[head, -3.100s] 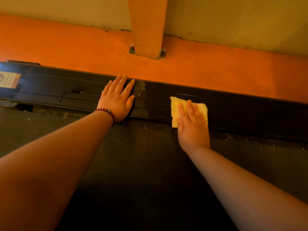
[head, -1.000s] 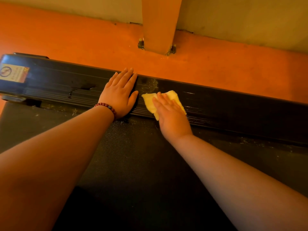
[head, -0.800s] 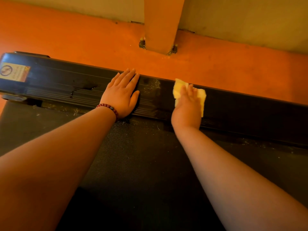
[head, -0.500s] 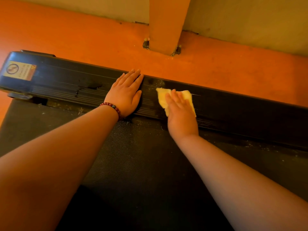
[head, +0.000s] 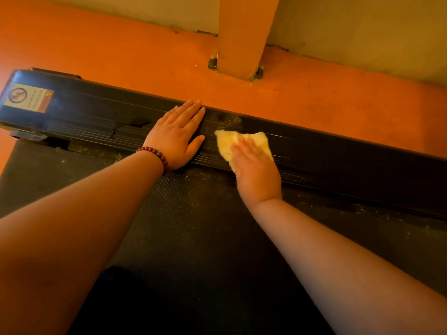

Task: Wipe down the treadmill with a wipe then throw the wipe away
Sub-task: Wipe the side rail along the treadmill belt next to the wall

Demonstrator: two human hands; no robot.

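On treadmill side rail (head: 338, 151) — right hand (head: 256, 170) flat, fingers pressing wipe (head: 238, 141) onto a dusty patch to scrub. Left hand (head: 177, 137) splayed flat beside it, holding nothing — likely bracing.

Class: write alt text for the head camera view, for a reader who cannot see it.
A right hand presses a yellow wipe flat on the treadmill's black side rail, with the left hand resting flat on the rail beside it. The dark belt lies under the arms; orange floor and a post lie beyond the rail.
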